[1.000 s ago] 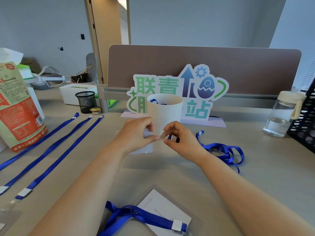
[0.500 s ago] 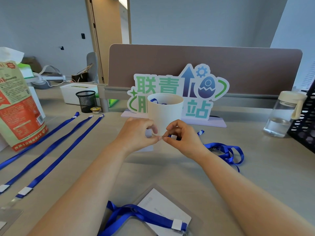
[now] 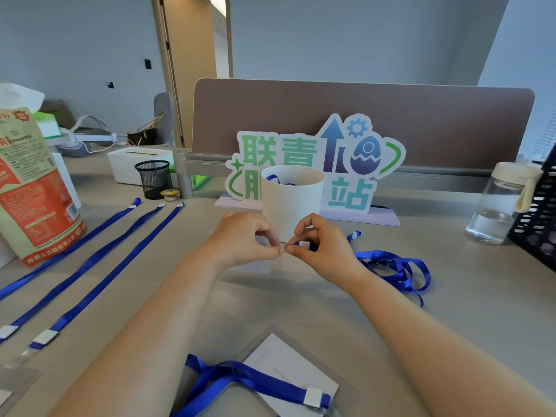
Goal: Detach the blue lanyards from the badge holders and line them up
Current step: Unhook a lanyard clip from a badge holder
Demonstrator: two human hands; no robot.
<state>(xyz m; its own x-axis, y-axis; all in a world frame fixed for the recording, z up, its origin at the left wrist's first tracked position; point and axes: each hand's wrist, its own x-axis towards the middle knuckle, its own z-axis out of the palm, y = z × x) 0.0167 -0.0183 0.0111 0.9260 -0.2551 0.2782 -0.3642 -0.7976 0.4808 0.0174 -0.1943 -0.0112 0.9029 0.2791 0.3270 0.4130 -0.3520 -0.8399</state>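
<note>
Table (image 3: 466,311): three lanyards (image 3: 87,265) lie straight and parallel at left; I read these as the finished row. A tangled lanyard (image 3: 391,263) trails right from the right hand (image 3: 325,245), which pinches its clip end (image 3: 304,244). The left hand (image 3: 240,239) pinches the clear badge holder (image 3: 255,266) opposite, presumably to pull them apart.

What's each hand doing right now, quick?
Left hand: pinching the clear badge holder.
Right hand: pinching the clip end of the blue lanyard.
</note>
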